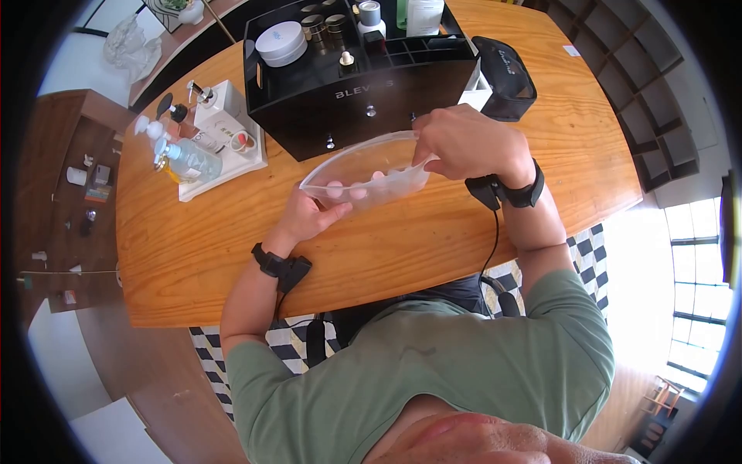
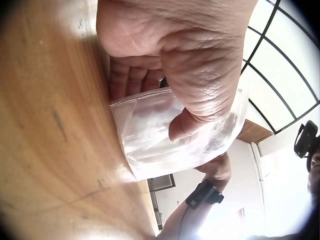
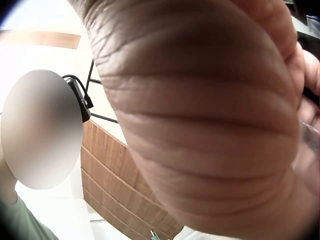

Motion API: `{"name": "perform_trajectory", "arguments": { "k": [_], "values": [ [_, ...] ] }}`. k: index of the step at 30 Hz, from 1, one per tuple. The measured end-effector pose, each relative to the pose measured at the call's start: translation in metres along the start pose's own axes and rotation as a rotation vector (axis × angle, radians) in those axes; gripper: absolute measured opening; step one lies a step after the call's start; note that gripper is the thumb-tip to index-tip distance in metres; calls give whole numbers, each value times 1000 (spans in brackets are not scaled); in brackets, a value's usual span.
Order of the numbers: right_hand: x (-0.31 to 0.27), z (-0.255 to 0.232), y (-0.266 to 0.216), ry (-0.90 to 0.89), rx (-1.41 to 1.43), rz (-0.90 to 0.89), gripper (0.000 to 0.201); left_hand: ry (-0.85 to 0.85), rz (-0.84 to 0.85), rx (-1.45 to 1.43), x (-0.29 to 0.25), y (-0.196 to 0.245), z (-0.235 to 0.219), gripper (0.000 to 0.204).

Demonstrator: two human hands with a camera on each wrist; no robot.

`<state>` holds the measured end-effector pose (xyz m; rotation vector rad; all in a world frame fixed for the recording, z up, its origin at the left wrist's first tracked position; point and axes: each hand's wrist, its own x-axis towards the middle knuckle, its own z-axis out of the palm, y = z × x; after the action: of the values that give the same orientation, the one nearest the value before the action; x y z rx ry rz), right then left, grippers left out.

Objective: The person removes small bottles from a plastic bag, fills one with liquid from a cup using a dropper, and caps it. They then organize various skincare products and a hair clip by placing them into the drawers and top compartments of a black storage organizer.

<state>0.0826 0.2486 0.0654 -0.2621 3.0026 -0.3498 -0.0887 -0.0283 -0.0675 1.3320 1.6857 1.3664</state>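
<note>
A clear plastic pouch [image 1: 369,192] with several small pink round items inside is held above the wooden table in front of the black organizer. My left hand [image 1: 308,218] grips its left end; in the left wrist view the thumb of the left hand [image 2: 185,75] lies over the pouch [image 2: 160,135] with the fingers behind it. At the pouch's right upper edge my right hand [image 1: 470,143] pinches the plastic with bent fingers. The right wrist view is mostly filled by the right hand [image 3: 200,110], with a bit of clear plastic at the right edge.
The black organizer [image 1: 301,124] with drawers and cosmetics on top stands just beyond the pouch. Pump bottles [image 1: 193,160] stand on a white tray [image 1: 224,179] at its left. A black mesh bag [image 1: 506,81] lies at its right on the wooden table [image 1: 386,255].
</note>
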Motion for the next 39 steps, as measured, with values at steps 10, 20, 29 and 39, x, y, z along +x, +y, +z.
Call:
{"name": "perform_trajectory", "arguments": {
  "k": [10,20,29,39],
  "values": [
    [5,4,-1,28,-18,-16,20,40,6,-54,-1,-11,1,27],
    [2,-3,-5,31,-70,11,10,44,16,-96,1,-3,0,53],
    [-12,-11,15,148,122,37,6,-3,45,10,0,-2,-7,56],
    [-17,-20,12,276,230,103,8,296,371,148,2,27,-11,23]
  ]
}}
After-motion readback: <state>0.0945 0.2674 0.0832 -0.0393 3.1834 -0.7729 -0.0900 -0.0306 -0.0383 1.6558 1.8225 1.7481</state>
